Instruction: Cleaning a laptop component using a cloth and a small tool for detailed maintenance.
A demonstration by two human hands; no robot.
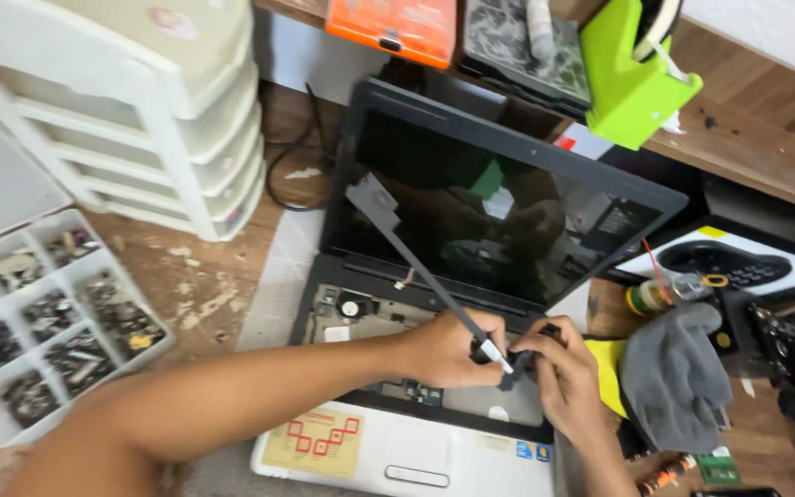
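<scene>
Pinching my long grey strip (425, 276) in both grips, left hand (448, 350) and right hand (563, 373), over the opened laptop (397, 451) mid-desk.

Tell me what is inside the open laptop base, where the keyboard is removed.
Inside the laptop base a round coin battery and metal parts show. The left hand and right hand cover the rest.

Left hand (448, 350) and right hand (558, 373) meet over the opened laptop (508, 193), both pinching the lower end of a long dark strip (416, 262) angled across the screen. Grey cloth (678, 373) lies right; a compartment tray (48, 322), apparently holding screws, sits left.
</scene>
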